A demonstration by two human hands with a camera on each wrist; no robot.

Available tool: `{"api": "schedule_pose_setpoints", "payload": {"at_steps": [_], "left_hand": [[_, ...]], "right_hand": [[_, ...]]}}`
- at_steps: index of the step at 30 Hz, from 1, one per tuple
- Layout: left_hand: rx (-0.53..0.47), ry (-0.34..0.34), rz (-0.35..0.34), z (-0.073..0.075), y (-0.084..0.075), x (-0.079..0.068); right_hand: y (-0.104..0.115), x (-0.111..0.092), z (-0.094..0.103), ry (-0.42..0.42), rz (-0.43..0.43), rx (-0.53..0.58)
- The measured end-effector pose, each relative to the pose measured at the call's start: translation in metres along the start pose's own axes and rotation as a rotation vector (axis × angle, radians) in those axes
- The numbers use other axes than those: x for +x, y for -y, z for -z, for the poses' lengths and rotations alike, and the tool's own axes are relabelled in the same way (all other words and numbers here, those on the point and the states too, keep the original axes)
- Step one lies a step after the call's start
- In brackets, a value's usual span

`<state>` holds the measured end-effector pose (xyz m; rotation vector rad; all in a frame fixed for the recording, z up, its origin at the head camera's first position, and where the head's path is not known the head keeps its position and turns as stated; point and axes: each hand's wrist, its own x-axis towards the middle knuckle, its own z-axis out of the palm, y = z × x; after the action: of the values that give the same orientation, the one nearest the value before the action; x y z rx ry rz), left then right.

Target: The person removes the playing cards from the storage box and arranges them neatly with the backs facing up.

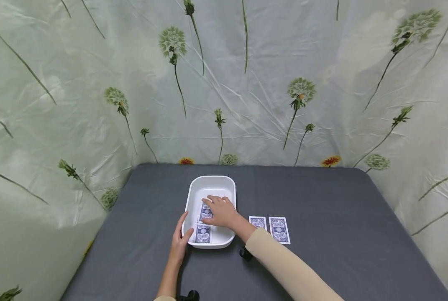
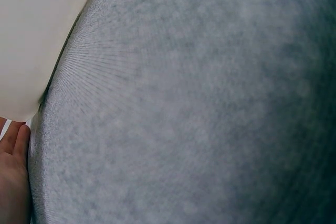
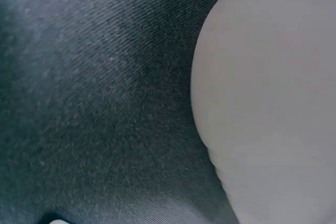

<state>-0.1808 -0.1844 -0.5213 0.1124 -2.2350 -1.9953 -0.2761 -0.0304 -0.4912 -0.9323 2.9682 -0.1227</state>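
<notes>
A white plastic tray (image 1: 211, 182) stands on the table, with two blue-backed playing cards inside, an upper card (image 1: 205, 212) and a lower card (image 1: 203, 235). My left hand (image 1: 179, 238) holds the tray's near left side, thumb over the rim and fingers along the outer wall. In the left wrist view, fingers (image 2: 20, 142) lie against the tray (image 2: 42, 30). My right hand (image 1: 221, 212) reaches palm down into the tray with fingers spread, covering part of the upper card. What lies under its palm is hidden.
Two more blue-backed cards lie face down right of the tray, a left card (image 1: 257, 221), partly behind the right sleeve (image 1: 284, 263), and a right card (image 1: 279, 230). A dark grey cloth (image 1: 321, 200) covers the table. Behind it hangs a floral curtain (image 1: 246, 104).
</notes>
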Motion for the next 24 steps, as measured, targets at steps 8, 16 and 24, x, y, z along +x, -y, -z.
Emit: {"api": "schedule_pose_setpoints", "payload": {"at_steps": [8,16,24], "left_hand": [[-0.006,0.009,-0.019,-0.003,-0.006,0.002],[-0.006,0.001,-0.011,-0.003,0.002,0.004],[0.005,-0.012,-0.036,0.001,0.031,0.009]], "right_hand": [[-0.004,0.013,-0.009,0.134,-0.058,0.001],[-0.005,0.016,-0.011,0.213,-0.062,-0.024],[-0.002,0.015,-0.014,0.195,-0.039,-0.038]]}}
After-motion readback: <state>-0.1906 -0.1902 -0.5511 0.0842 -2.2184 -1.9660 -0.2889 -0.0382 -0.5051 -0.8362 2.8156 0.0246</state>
